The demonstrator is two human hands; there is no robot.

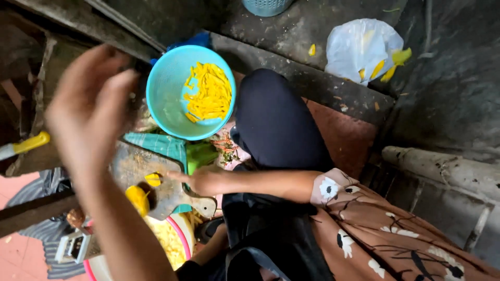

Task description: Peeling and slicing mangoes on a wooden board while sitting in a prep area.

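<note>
A small yellow piece (pixel 153 179) is lying flat on the worn wooden cutting board (pixel 136 165), at about 8 o'clock from the blue bowl. A rounder yellow chunk (pixel 137 199) is sitting at the board's lower edge, at 7 o'clock of the piece

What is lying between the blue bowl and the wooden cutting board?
In the head view, a teal cloth lies between the blue bowl and the cutting board, with a green piece beside it.

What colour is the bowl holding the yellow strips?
Light blue bowl, clearest in the head view.
</note>
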